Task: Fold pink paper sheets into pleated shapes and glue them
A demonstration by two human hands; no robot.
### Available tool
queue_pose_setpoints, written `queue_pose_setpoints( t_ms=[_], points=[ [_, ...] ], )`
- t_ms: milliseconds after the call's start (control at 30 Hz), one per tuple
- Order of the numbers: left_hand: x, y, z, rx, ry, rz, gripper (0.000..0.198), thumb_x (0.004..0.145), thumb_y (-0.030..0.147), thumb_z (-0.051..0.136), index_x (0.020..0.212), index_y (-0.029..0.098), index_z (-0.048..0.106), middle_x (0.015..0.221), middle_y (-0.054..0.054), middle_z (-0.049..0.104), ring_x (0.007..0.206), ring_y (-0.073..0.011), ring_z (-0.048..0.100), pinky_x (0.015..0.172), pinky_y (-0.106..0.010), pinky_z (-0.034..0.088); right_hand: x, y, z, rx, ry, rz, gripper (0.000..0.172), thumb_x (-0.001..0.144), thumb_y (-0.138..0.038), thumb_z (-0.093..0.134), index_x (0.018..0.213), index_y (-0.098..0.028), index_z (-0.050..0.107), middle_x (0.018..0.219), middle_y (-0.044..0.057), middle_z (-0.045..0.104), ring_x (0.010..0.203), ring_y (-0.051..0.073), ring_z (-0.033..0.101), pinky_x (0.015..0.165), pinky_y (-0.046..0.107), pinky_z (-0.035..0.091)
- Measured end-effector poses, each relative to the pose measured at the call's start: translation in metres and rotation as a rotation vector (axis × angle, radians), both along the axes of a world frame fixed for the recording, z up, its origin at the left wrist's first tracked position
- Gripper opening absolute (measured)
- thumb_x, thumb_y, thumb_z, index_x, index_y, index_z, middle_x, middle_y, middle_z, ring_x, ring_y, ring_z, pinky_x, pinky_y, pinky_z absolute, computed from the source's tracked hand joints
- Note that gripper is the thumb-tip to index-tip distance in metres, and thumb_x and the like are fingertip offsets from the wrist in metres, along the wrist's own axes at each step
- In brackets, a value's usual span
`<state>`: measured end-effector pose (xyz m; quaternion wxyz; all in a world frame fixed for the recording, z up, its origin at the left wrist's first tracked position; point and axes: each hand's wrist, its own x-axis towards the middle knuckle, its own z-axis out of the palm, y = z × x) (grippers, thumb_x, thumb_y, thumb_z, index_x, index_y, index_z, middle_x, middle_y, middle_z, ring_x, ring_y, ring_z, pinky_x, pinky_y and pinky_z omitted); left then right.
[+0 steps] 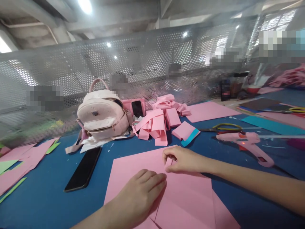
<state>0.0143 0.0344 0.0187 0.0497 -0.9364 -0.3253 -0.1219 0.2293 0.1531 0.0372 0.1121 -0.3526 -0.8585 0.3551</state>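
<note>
Large pink paper sheets [133, 168] lie in front of me on the blue table, overlapping, with folds and edges showing. My left hand [140, 194] rests palm down on them, its fingers stretched out and slightly bent. Its fingertips are close to my right hand [181, 159], which is curled in a pinch near the sheet's far edge. Between the right thumb and fingers shows a small folded pink paper piece [168, 163]. Whether that piece is part of the sheet below, I cannot tell. The left palm hides some of the paper.
A pink glue gun [247, 140] with its light on and yellow-handled scissors [226, 128] lie to the right. Beyond the sheets sit folded pink paper pieces [158, 125] and a pale pink backpack [102, 111]. A black phone [83, 170] lies left, before a perforated metal screen [143, 63].
</note>
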Motion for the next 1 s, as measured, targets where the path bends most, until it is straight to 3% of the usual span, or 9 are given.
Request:
queue_pose_setpoints(
  t_ms=[100, 200, 433, 633, 733, 900, 1000],
  points=[
    [-0.004, 0.006, -0.005, 0.062, 0.026, -0.025, 0.042, 0.095, 0.012, 0.053, 0.137, 0.009, 0.053, 0.138, -0.012, 0.061, 0.106, -0.0236, 0.061, 0.092, -0.039, 0.051, -0.001, -0.002, 0.004, 0.050, -0.048, -0.004, 0.012, 0.070, -0.023, 0.070, 0.082, -0.023, 0.069, 0.084, -0.003, 0.069, 0.076, 0.016, 0.058, 0.062, 0.025, 0.036],
    [-0.008, 0.012, -0.011, 0.102, 0.021, -0.054, 0.041, 0.096, 0.020, 0.053, 0.135, 0.007, 0.054, 0.137, -0.014, 0.062, 0.106, -0.0250, 0.061, 0.092, -0.039, 0.050, -0.004, 0.000, 0.001, 0.059, -0.044, 0.012, 0.008, 0.071, -0.020, 0.069, 0.078, -0.023, 0.068, 0.084, -0.004, 0.071, 0.080, 0.016, 0.062, 0.066, 0.025, 0.039],
    [-0.009, 0.027, -0.026, 0.233, -0.050, -0.029, 0.032, 0.103, 0.021, 0.040, 0.122, 0.011, 0.064, 0.122, -0.010, 0.070, 0.098, -0.0226, 0.062, 0.087, -0.037, 0.049, 0.000, 0.008, -0.024, 0.105, 0.093, 0.063, 0.007, 0.080, -0.016, 0.068, 0.076, -0.020, 0.070, 0.079, -0.002, 0.067, 0.074, 0.014, 0.059, 0.065, 0.024, 0.040],
    [-0.011, 0.040, -0.038, 0.335, -0.160, 0.005, 0.034, 0.105, 0.020, 0.038, 0.111, 0.016, 0.071, 0.114, -0.004, 0.074, 0.097, -0.0194, 0.064, 0.089, -0.035, 0.047, 0.009, 0.025, -0.043, 0.382, 0.261, 0.398, 0.021, 0.099, -0.021, 0.051, 0.089, -0.020, 0.069, 0.084, 0.002, 0.068, 0.079, 0.014, 0.057, 0.070, 0.027, 0.040],
    [-0.012, 0.043, -0.042, 0.341, -0.177, 0.018, 0.035, 0.105, 0.019, 0.037, 0.109, 0.018, 0.072, 0.113, -0.002, 0.075, 0.096, -0.0186, 0.065, 0.089, -0.035, 0.048, 0.011, 0.033, -0.045, 0.534, 0.247, 0.528, 0.022, 0.102, -0.021, 0.045, 0.100, -0.020, 0.067, 0.093, 0.003, 0.070, 0.081, 0.016, 0.056, 0.069, 0.030, 0.039],
    [-0.014, 0.044, -0.044, 0.345, -0.154, 0.021, 0.034, 0.104, 0.017, 0.039, 0.108, 0.020, 0.073, 0.117, 0.000, 0.074, 0.098, -0.0178, 0.066, 0.088, -0.034, 0.050, 0.009, 0.034, -0.038, 0.537, 0.080, 0.476, 0.026, 0.105, -0.022, 0.045, 0.089, -0.021, 0.065, 0.083, -0.001, 0.068, 0.073, 0.013, 0.055, 0.067, 0.029, 0.039],
    [-0.014, 0.043, -0.045, 0.350, -0.148, 0.023, 0.033, 0.103, 0.017, 0.041, 0.109, 0.020, 0.073, 0.117, -0.001, 0.074, 0.098, -0.0175, 0.065, 0.088, -0.033, 0.050, 0.008, 0.031, -0.033, 0.602, 0.034, 0.545, 0.029, 0.106, -0.022, 0.042, 0.090, -0.021, 0.067, 0.084, 0.000, 0.066, 0.073, 0.014, 0.053, 0.067, 0.031, 0.040]
  ],
)
